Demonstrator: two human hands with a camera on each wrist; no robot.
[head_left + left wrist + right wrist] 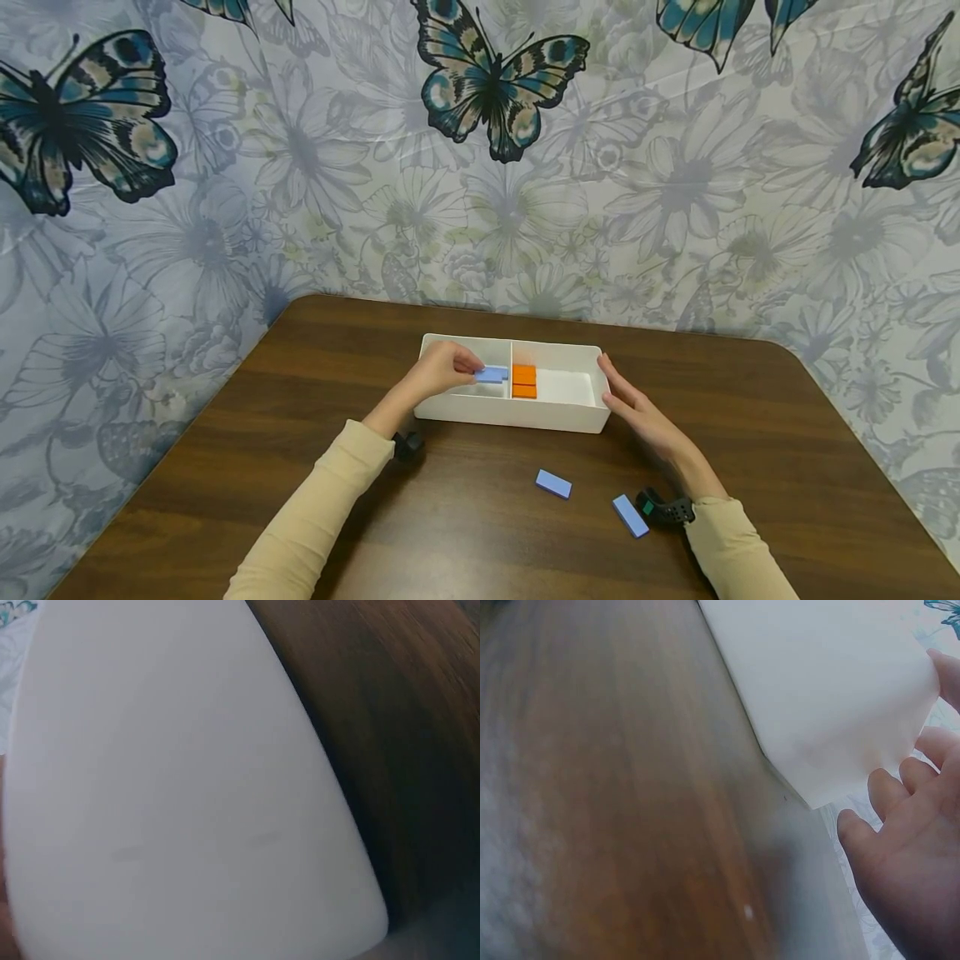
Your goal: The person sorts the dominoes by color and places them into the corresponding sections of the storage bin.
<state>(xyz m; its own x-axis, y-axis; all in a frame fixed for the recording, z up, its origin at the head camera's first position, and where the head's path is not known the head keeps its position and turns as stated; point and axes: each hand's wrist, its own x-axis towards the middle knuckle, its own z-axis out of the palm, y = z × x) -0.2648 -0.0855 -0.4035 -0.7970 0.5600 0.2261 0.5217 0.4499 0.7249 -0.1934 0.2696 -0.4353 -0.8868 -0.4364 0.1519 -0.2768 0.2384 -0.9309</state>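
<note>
Left hand (pixel 442 371) pinching blue block (pixel 492 374) over tray (pixel 517 414), grip seemingly partly hidden

1. I count three blue blocks: one pinched in my left hand (pixel 442 368) over the tray's left compartment (pixel 492 374), and two lying on the table (pixel 553 483) (pixel 630 516).
2. Two orange blocks (pixel 524 381) lie side by side in the right compartment, against the divider.
3. One white tray (pixel 517 412) with two compartments.
4. One brown table (pixel 465 533).
5. Two hands of mine: the left, and the right hand (pixel 637 408) with straight fingers at the tray's right end.
</note>
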